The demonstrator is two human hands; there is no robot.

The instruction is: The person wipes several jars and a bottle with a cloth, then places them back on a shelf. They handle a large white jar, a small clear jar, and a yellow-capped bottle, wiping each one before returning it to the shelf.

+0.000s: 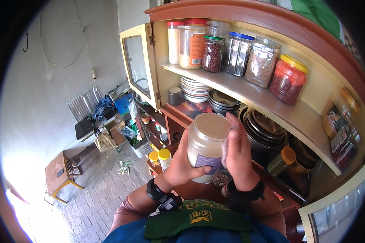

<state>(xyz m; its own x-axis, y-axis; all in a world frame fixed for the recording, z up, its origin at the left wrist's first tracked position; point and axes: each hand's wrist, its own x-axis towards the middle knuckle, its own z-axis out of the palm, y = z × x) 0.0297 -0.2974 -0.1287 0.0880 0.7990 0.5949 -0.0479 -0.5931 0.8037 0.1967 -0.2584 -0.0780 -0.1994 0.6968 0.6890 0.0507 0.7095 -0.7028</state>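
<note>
A large clear plastic jar [197, 145] with a pale lid and a purple label is in front of my chest, tilted slightly. My left hand [179, 167] grips it from the left, thumb across the label. On the other side, my right hand [239, 152] presses what looks like a thin cloth [224, 148] against the jar wall, its fingers pointing up. Most of the cloth is hidden behind that hand. Just beyond the jar stands an open cupboard, its upper shelf [200, 77] carrying several food jars, among them a jar of dark red beans [212, 56] and a yellow-lidded jar [287, 82].
Stacked plates [195, 89], dark bowls [224, 98] and metal basins [261, 127] fill the level below. An orange-lidded jar [281, 161] leans there. Glass doors [138, 63] swing out on both sides. Two yellow-lidded jars [164, 155] stand lower left, and a wooden table [56, 173] is farther off.
</note>
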